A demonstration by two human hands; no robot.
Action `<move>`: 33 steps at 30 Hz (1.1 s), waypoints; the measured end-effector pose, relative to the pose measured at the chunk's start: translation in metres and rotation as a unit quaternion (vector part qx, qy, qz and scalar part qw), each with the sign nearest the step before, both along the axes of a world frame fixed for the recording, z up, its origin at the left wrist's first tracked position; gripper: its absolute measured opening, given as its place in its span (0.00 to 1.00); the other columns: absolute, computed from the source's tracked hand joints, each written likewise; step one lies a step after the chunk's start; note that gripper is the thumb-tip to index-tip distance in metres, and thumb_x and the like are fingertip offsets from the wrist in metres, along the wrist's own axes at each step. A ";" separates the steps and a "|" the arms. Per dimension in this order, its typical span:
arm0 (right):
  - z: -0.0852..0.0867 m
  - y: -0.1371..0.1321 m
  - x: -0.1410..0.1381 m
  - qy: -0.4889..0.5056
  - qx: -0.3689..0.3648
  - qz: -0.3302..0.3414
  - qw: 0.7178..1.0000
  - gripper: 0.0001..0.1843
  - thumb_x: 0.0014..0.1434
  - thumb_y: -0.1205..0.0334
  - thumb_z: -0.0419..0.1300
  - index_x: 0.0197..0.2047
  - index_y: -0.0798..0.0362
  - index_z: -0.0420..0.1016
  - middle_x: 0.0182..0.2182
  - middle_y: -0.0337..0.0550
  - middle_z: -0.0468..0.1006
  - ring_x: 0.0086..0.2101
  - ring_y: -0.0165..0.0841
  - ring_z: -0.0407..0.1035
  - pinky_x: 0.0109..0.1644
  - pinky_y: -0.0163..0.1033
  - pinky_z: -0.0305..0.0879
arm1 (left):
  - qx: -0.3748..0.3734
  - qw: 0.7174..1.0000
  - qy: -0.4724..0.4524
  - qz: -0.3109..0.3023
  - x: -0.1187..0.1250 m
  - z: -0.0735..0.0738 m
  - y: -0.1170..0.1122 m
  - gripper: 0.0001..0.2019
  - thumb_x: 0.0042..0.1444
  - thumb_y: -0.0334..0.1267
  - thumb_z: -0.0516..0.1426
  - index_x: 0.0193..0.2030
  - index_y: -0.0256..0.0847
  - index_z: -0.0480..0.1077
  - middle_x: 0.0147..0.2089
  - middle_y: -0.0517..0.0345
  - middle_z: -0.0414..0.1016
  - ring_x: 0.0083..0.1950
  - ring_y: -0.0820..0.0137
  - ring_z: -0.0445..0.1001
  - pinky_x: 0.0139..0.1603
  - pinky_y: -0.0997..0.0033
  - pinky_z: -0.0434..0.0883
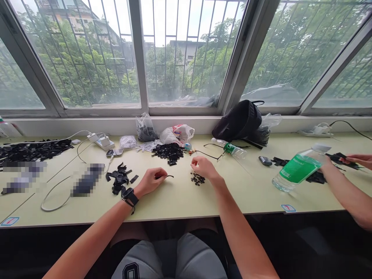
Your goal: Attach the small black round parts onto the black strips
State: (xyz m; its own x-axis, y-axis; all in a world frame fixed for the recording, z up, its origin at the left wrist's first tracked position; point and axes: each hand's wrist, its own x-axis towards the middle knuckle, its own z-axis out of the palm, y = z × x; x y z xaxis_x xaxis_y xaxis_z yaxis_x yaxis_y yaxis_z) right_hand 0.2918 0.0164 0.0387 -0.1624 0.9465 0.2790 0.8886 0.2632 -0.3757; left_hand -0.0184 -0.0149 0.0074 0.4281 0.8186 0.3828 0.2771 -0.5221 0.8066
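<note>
My left hand [151, 180], with a black watch [130, 196] on its wrist, is closed on a thin black strip [170, 176] whose end sticks out to the right. My right hand [204, 168] is raised a little over the table, its fingertips pinched together; whether anything small is between them I cannot make out. Just below it lies a group of small black rings [197, 179]. Loose black strips [118, 178] are scattered left of my left hand. Beyond both hands is a bigger pile of black pieces [168, 152].
Eyeglasses [217, 158] and a green-labelled bottle [229, 148] lie behind my right hand. A large water bottle [300, 167] leans at the right, near a co-worker's hands [360, 159]. A white cable [55, 209] loops at the left. Bags [177, 133] line the window sill.
</note>
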 end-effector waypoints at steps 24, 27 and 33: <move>0.003 -0.003 0.023 0.121 -0.171 0.128 0.969 0.08 0.53 0.59 0.68 0.35 0.54 0.83 0.32 0.46 0.81 0.33 0.36 0.73 0.35 0.37 0.67 | 0.009 1.000 0.017 0.014 -0.003 -0.003 0.002 0.10 0.65 0.42 0.61 0.46 0.39 0.77 0.41 0.53 0.81 0.36 0.70 0.75 0.38 0.71 0.73; 0.003 -0.004 0.018 0.112 -0.172 0.127 0.970 0.07 0.51 0.60 0.69 0.34 0.54 0.83 0.32 0.46 0.81 0.33 0.36 0.73 0.35 0.37 0.67 | 0.013 1.000 0.020 0.016 -0.003 -0.002 0.001 0.10 0.65 0.42 0.60 0.46 0.39 0.77 0.39 0.54 0.81 0.34 0.71 0.74 0.37 0.71 0.72; 0.000 -0.002 0.013 0.093 -0.158 0.117 0.976 0.04 0.52 0.63 0.67 0.32 0.53 0.81 0.34 0.46 0.80 0.32 0.34 0.72 0.35 0.36 0.67 | 0.007 1.000 0.024 0.009 -0.002 -0.001 0.000 0.10 0.65 0.43 0.60 0.45 0.38 0.78 0.37 0.55 0.79 0.35 0.70 0.74 0.37 0.71 0.71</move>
